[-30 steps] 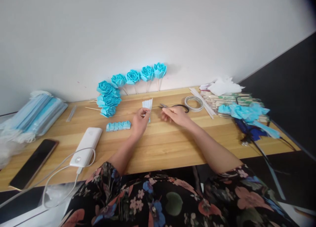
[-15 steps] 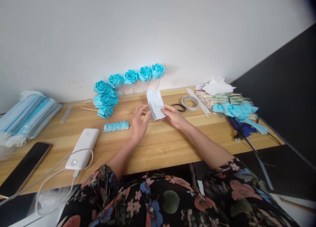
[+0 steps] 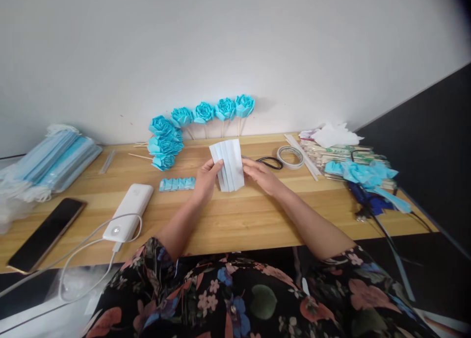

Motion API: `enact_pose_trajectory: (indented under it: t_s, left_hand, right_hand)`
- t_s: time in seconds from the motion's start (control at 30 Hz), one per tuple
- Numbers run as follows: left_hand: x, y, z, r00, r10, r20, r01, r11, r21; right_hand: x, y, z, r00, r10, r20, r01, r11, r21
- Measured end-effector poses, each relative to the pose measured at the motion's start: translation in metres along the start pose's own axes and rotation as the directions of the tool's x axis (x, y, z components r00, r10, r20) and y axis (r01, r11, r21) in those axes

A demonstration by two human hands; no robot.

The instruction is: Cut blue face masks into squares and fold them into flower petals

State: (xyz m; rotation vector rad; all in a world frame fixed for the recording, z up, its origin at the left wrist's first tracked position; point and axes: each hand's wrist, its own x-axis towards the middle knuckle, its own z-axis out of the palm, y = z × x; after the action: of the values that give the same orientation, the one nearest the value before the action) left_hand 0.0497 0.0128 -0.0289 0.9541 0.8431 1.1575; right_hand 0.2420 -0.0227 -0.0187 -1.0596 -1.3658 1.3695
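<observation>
A pale, pleated face mask piece (image 3: 228,166), with no ear loops showing, is held up over the middle of the table. My left hand (image 3: 206,180) grips its left side, the thumb lying on the front face and the fingers behind. At the right edge, my right hand (image 3: 260,173) has its fingers closed around the border; some fingertips are hidden behind the sheet. Close by my left hand lies a row of small folded blue pieces (image 3: 177,184). Black-handled scissors (image 3: 270,162) rest just beyond my right hand.
Blue fabric roses (image 3: 204,112) on sticks lean along the wall. A tape roll (image 3: 290,157) sits right of the scissors. Further right are a stack of paper strips (image 3: 320,154) and blue scraps (image 3: 364,172). Left stand masks (image 3: 55,156), a power bank (image 3: 128,211) and a phone (image 3: 46,235).
The mask piece has spread wider, showing its pleats, and come slightly nearer. My left hand, open beside it before, now grips its left side. The whole view has shifted a little.
</observation>
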Motion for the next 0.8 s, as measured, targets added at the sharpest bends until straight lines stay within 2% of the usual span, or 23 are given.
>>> enact_pose_trajectory:
  t_s: [0.1,0.2,0.27,0.4,0.47,0.67,0.8]
  left_hand:
    - [-0.002,-0.003,0.000,0.997,0.065,0.033,-0.069,0.986,0.152]
    - [-0.005,-0.005,0.003,0.992,0.107,0.069,-0.121,0.959,0.255]
    - [-0.006,-0.004,0.004,0.991,0.116,0.074,-0.132,0.950,0.282]
    - [-0.007,0.000,0.004,0.992,0.122,0.024,-0.124,0.956,0.265]
    - [-0.008,0.002,0.003,0.991,0.133,-0.006,-0.128,0.963,0.236]
    - [-0.005,0.004,0.000,0.980,0.165,-0.109,-0.143,0.972,0.184]
    - [-0.004,0.001,-0.001,0.973,0.194,-0.125,-0.159,0.957,0.244]
  right_hand:
    - [0.001,-0.001,0.000,0.997,-0.038,-0.062,0.035,0.999,-0.041]
    - [0.005,-0.005,0.003,0.972,-0.100,-0.214,0.080,0.992,-0.099]
    - [0.009,-0.011,0.005,0.952,-0.143,-0.272,0.096,0.980,-0.176]
    - [0.014,-0.026,0.011,0.928,-0.210,-0.307,0.107,0.941,-0.322]
    - [0.017,-0.030,0.014,0.894,-0.281,-0.350,0.126,0.905,-0.405]
    - [0.024,-0.019,0.020,0.722,-0.457,-0.519,0.125,0.825,-0.552]
    - [0.026,-0.006,0.020,0.669,-0.527,-0.524,0.133,0.779,-0.613]
